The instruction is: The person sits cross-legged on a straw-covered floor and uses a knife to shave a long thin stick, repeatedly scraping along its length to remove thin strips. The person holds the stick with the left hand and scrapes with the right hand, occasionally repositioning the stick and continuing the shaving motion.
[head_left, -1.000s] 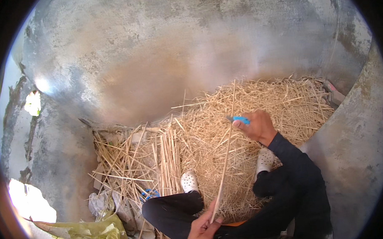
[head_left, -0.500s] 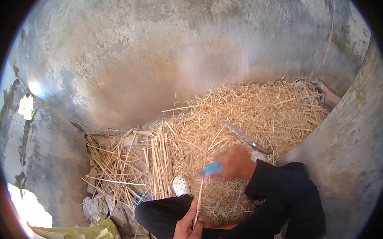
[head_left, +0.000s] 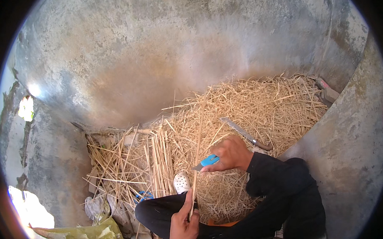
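My left hand is closed on the lower end of a long, thin bamboo strip, its thumb and forefinger pinching it above my bent leg. The strip slants up and away over the pale shavings. In my right hand is a blue-handled utility knife, gripped with the fingers curled round it. Its grey blade lies against or just over the strip, a little beyond my left fingers; contact is hard to make out. A larger knife with a curved wooden handle rests on the shavings beyond my right hand.
A deep heap of shavings lies along the concrete wall. Bundled strips and scattered sticks are on the left. Nearer are a yellowish sheet and cloth. A white clog is by my leg.
My right hand and the utility knife have moved slightly farther away from me, and their blur is gone. The left hand has shifted a little left, still pinching the strip.
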The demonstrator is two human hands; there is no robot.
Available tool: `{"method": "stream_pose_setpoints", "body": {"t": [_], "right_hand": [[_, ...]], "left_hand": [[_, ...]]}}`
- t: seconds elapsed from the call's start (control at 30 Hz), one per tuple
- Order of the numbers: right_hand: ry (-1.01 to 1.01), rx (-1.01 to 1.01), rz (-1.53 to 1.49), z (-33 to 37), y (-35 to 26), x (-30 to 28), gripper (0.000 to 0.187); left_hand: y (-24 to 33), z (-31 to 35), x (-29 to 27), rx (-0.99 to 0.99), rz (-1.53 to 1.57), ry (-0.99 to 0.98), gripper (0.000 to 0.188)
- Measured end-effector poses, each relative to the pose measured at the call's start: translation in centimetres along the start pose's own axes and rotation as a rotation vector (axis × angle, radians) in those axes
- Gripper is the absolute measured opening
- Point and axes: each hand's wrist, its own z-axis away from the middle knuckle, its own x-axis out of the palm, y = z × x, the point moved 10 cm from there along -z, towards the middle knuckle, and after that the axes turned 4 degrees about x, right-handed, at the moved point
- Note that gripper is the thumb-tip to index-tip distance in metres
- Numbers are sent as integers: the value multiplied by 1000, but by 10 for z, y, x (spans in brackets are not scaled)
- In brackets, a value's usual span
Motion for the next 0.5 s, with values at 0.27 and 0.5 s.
{"method": "stream_pose_setpoints", "body": {"t": [0.27, 0.5], "right_hand": [[-107, 183, -150, 23, 25, 19, 76], [-217, 422, 97, -1, 74, 4, 63]], "left_hand": [[-9, 17, 11, -1, 211, -15, 51], [7, 30, 1, 135, 138, 15, 50]]}}
